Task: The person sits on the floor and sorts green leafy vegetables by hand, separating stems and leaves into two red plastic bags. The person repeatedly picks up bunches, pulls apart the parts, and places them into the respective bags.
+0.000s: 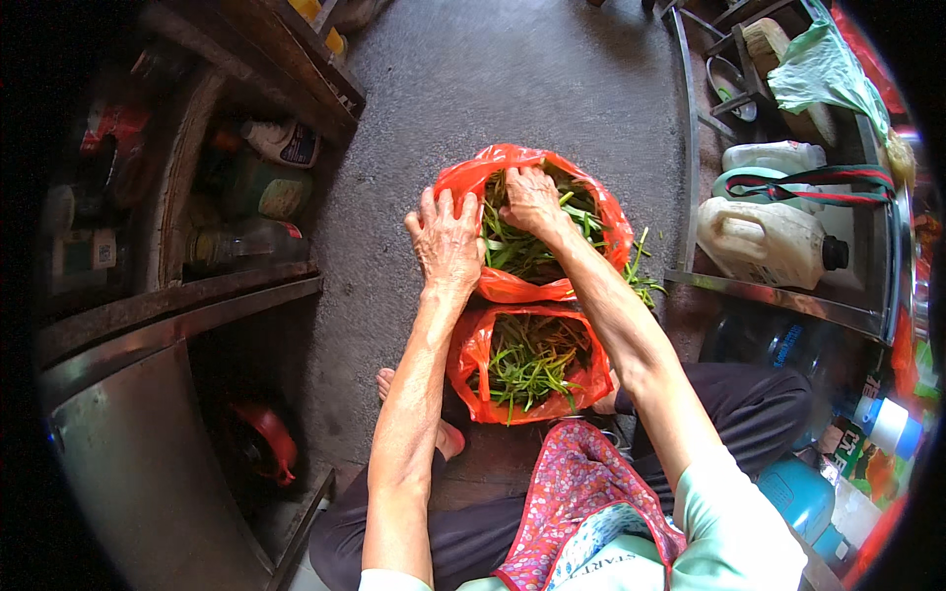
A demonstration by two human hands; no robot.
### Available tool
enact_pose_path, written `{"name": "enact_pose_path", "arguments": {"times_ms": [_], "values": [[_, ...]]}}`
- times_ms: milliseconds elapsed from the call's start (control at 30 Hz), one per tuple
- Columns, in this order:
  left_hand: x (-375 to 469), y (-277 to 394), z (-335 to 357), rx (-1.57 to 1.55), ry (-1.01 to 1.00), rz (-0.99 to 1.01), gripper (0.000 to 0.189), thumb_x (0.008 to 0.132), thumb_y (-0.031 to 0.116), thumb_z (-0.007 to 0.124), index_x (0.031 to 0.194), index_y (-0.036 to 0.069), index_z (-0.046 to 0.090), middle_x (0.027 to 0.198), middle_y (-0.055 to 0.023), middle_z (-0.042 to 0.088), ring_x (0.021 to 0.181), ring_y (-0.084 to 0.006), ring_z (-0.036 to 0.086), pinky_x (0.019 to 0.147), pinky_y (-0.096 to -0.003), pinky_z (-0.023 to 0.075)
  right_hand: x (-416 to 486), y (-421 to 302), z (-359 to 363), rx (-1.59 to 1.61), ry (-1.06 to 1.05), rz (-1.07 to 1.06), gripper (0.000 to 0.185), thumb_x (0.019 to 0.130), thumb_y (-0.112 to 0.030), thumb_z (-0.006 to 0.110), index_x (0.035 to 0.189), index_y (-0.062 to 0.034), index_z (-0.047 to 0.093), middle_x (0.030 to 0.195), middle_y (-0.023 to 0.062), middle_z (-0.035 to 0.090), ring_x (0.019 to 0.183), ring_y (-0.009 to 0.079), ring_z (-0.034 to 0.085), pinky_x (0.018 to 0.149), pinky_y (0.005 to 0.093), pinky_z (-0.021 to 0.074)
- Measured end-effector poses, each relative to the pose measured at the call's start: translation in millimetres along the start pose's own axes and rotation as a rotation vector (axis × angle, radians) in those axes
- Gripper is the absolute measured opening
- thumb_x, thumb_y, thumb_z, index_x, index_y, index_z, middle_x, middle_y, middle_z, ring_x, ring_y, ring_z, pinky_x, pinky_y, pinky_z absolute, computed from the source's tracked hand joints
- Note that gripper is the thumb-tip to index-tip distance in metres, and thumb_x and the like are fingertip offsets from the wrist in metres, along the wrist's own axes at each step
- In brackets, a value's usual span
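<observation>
A red plastic bag [508, 289] stands open on the floor, filled with cut green leafy stems [519, 255]. My left hand [448, 240] holds its left rim, fingers spread over the plastic. Inside the mouth, my right hand [533, 198] reaches into the greens with bent fingers. Its fingertips are partly hidden, so whether they grip any stems does not show. Closer to me, between my feet, sits a second red plastic bag [473, 402] with more green and some brownish stems [536, 362]. Loose green sprigs [641, 277] poke out to the right of the far bag.
Wooden shelving [174, 185] with bottles flanks the left, above a metal panel [155, 473]. On the right, a metal rack [783, 299] holds a whitish jug [761, 240] and a strap [820, 181]. A blue-green container [798, 499] stands by my right knee. Grey floor [517, 81] stretches ahead.
</observation>
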State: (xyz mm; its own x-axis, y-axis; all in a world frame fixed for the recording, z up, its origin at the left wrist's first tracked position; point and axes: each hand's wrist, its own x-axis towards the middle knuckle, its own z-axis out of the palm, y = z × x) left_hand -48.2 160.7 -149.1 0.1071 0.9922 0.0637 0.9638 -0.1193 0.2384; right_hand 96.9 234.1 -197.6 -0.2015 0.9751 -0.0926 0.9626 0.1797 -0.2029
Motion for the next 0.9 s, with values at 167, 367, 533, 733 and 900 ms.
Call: {"name": "enact_pose_path", "arguments": {"times_ms": [167, 367, 533, 733, 900], "values": [[-9, -18, 22, 0.022, 0.011, -0.076, 0.079, 0.067, 0.005, 0.065, 0.141, 0.02, 0.042, 0.144, -0.0214, 0.034, 0.135, -0.0405, 0.028, 0.096, -0.053, 0.0295, 14, 15, 16, 0.244, -0.252, 0.034, 0.043, 0.065, -0.015, 0.072, 0.106, -0.003, 0.063, 0.102, 0.0176, 0.067, 0.1, 0.0341, 0.063, 0.083, 0.0457, 0.0513], [-8, -22, 23, 0.063, 0.084, -0.176, 0.069, 0.071, 0.002, 0.059, 0.137, 0.015, 0.046, 0.147, -0.0237, 0.029, 0.137, -0.0426, 0.026, 0.094, -0.0542, 0.0329, -33, 16, -25, 0.138, -0.146, -0.25, 0.056, 0.064, -0.014, 0.074, 0.116, -0.0062, 0.055, 0.095, 0.0154, 0.063, 0.094, 0.036, 0.06, 0.082, 0.0467, 0.0468], [-17, -24, 19, 0.025, -0.085, -0.197, 0.066, 0.071, 0.005, 0.059, 0.135, 0.01, 0.046, 0.146, -0.0179, 0.036, 0.131, -0.0416, 0.037, 0.093, -0.0587, 0.0377, -93, 34, -45, 0.139, -0.073, -0.549, 0.065, 0.062, -0.011, 0.076, 0.122, -0.0075, 0.053, 0.098, 0.0126, 0.059, 0.103, 0.0327, 0.056, 0.092, 0.0434, 0.0432], [-30, -30, 2, -0.169, -0.18, -0.194, 0.056, 0.074, 0.008, 0.06, 0.129, 0.01, 0.053, 0.119, -0.0128, 0.06, 0.104, -0.0345, 0.057, 0.092, -0.0548, 0.0348, -109, 44, -30, 0.149, -0.357, -0.458, 0.072, 0.064, -0.01, 0.073, 0.132, -0.0074, 0.046, 0.106, 0.0167, 0.057, 0.102, 0.035, 0.056, 0.086, 0.0441, 0.046], [-21, 11, -24, 0.134, 0.177, -0.098, 0.039, 0.071, 0.015, 0.071, 0.109, 0.008, 0.067, 0.117, -0.0098, 0.062, 0.124, -0.0304, 0.046, 0.098, -0.0508, 0.0303, -94, 50, -59, 0.392, -0.353, -0.396, 0.073, 0.072, -0.015, 0.069, 0.137, -0.0038, 0.04, 0.136, 0.0203, 0.046, 0.126, 0.037, 0.045, 0.106, 0.0417, 0.0374]]}}
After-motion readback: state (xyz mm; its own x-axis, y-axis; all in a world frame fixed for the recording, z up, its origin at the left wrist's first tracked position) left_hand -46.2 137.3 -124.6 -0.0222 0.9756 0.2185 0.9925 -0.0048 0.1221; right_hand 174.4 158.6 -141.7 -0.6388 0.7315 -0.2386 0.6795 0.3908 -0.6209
